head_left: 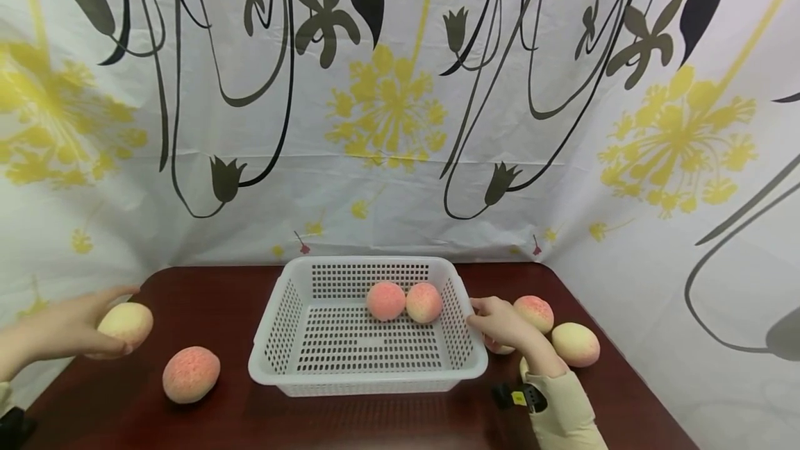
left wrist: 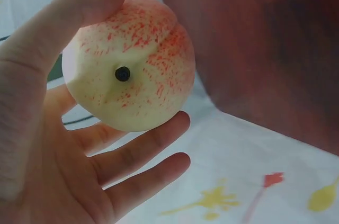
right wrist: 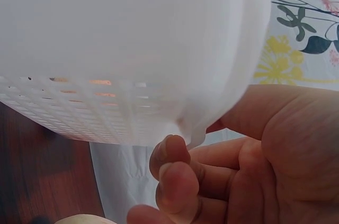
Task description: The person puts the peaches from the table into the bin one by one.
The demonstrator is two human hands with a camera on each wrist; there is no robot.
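Observation:
At the left edge of the head view, my left hand (head_left: 65, 330) holds a pale yellow peach (head_left: 130, 323) off the table. Close up in the left wrist view, the thumb and fingers lie around that peach (left wrist: 132, 65), its dark stem pit facing the camera. My right hand (head_left: 505, 323) pinches the right rim of a white plastic basket (head_left: 369, 378); the right wrist view shows the fingertips (right wrist: 177, 184) under the basket's rim (right wrist: 246, 38). Two pink peaches, one (head_left: 385, 301) beside the other (head_left: 424, 303), sit in the basket's back right part.
A pink peach (head_left: 191, 374) lies on the dark red table (head_left: 206, 297) left of the basket. Several peaches, including a pink one (head_left: 535, 312) and a yellow one (head_left: 576, 344), lie around my right forearm, some partly hidden. A patterned white cloth (head_left: 400, 214) hangs behind the table.

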